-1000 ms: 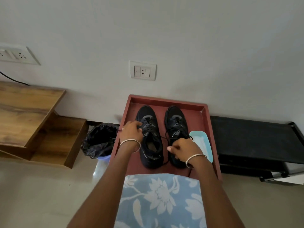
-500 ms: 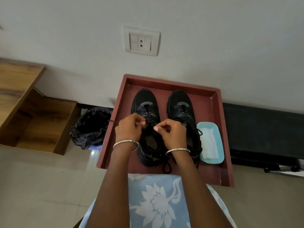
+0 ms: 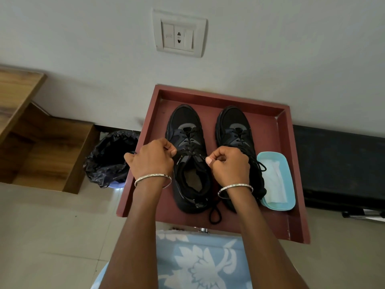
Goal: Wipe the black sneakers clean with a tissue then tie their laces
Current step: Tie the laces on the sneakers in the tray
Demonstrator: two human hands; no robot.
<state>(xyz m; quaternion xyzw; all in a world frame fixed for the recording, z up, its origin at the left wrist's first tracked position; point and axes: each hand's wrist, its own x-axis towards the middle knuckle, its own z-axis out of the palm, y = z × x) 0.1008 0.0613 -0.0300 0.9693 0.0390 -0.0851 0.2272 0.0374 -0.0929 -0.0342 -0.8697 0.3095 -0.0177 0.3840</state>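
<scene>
Two black sneakers stand side by side, toes to the wall, in a dark red tray (image 3: 268, 142). Over the left sneaker (image 3: 184, 126), my left hand (image 3: 152, 159) pinches one black lace end and my right hand (image 3: 228, 165) pinches the other, the lace stretched taut between them across the tongue. The right sneaker (image 3: 235, 126) is partly hidden behind my right hand, and its laces hang loose. A lace loop (image 3: 215, 215) lies on the tray near the heels. A white tissue (image 3: 273, 178) lies in a light blue dish (image 3: 289, 197) at the tray's right.
A bin lined with a black bag (image 3: 108, 161) stands left of the tray. Wooden shelving (image 3: 41, 142) is at far left. A low black bench (image 3: 341, 159) runs to the right. The white wall carries a socket plate (image 3: 179, 34). Blue floral cloth (image 3: 195, 259) covers my lap.
Both hands came together over the left sneaker, then drew apart, pulling its lace ends out sideways. The view has tilted down and moved closer to the tray.
</scene>
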